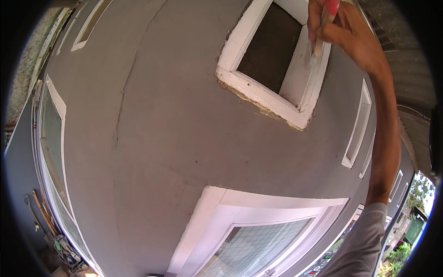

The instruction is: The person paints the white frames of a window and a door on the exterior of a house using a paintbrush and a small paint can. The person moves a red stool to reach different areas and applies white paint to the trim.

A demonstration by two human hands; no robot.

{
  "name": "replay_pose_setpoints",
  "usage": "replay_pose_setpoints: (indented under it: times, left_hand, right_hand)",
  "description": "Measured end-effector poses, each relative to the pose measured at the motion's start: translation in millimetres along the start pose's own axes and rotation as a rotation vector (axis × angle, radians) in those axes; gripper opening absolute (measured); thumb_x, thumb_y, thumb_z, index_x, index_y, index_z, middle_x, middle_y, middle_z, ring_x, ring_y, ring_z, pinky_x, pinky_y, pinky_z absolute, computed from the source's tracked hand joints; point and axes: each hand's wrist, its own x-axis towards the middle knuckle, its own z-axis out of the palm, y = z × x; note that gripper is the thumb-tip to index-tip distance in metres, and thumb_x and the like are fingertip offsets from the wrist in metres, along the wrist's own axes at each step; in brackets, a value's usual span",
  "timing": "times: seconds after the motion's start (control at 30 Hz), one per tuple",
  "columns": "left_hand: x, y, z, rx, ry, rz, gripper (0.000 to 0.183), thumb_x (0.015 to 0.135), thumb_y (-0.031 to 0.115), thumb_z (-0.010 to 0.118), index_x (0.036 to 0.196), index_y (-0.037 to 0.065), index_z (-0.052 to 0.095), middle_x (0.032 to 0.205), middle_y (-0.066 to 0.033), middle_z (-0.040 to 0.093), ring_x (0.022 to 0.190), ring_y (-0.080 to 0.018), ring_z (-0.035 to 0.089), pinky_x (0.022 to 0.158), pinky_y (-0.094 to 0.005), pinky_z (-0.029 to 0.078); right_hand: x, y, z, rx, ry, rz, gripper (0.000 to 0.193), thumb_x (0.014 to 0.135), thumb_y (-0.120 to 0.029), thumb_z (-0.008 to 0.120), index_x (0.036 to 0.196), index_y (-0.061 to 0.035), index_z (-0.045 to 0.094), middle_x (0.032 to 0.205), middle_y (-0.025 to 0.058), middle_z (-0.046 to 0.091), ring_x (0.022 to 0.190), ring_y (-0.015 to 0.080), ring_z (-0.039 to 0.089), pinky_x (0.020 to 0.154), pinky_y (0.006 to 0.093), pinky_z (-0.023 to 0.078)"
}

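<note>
Gripping a paintbrush [327, 17], red at handle end, in closed-up fingers [334, 34] of right hand [353, 32], upper right of view. Pointing bristles [317, 50] down at right side of small white window frame [264, 96]; can't tell if touching. Bordering dark panel [272, 46], chipped along bottom edge. Set in grey wall [180, 115], cracked left of centre. Also showing larger white frame [258, 199], lower centre, and grey sleeve [360, 240], lower right.

Brush handle [332, 7] partly red; upper frame [259, 94] white; wall [161, 115] grey; sleeve [360, 240] grey; lower pane [263, 244] pale, grid-patterned.
</note>
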Motion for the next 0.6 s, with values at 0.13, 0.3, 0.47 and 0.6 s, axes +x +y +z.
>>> replay_pose_setpoints:
  times: [0.13, 0.3, 0.47, 0.6]
  left_hand:
    - [0, 1, -2, -0.004, 0.005, 0.009, 0.029, 0.088, 0.039, 0.056, 0.102, 0.013, 0.059, 0.108, -0.0047, 0.063, 0.107, -0.0249, 0.059, 0.098, -0.0524, 0.047]
    - [-1, -2, -3, -0.015, 0.012, 0.007, 0.028, 0.088, 0.038, 0.056, 0.101, 0.013, 0.059, 0.107, -0.0047, 0.063, 0.106, -0.0247, 0.060, 0.098, -0.0521, 0.048]
    - [-3, 1, -8, -0.010, 0.019, 0.015, 0.028, 0.088, 0.037, 0.056, 0.100, 0.013, 0.059, 0.107, -0.0046, 0.064, 0.106, -0.0245, 0.060, 0.098, -0.0518, 0.048]
    - [-1, 0, -7, -0.025, 0.021, 0.032, 0.027, 0.087, 0.037, 0.056, 0.099, 0.013, 0.060, 0.106, -0.0046, 0.064, 0.105, -0.0244, 0.060, 0.097, -0.0516, 0.048]
  right_hand:
    - [12, 19, 13, -0.178, 0.059, -0.038, 0.019, 0.078, -0.022, 0.062, 0.084, -0.0042, 0.058, 0.076, 0.0059, 0.063, 0.075, 0.0159, 0.058, 0.068, 0.0324, 0.045]
    - [9, 22, 4, -0.103, 0.041, 0.058, 0.018, 0.080, -0.020, 0.059, 0.084, -0.0028, 0.058, 0.075, 0.0072, 0.062, 0.074, 0.0165, 0.058, 0.067, 0.0335, 0.044]
    - [23, 13, 11, -0.400, 0.017, 0.127, 0.017, 0.087, -0.018, 0.061, 0.082, -0.0019, 0.063, 0.077, 0.0078, 0.065, 0.074, 0.0173, 0.059, 0.069, 0.0322, 0.047]
    - [22, 20, 4, -0.278, -0.097, 0.019, 0.022, 0.088, -0.023, 0.064, 0.087, -0.0012, 0.063, 0.076, 0.0084, 0.063, 0.074, 0.0171, 0.059, 0.066, 0.0347, 0.043]
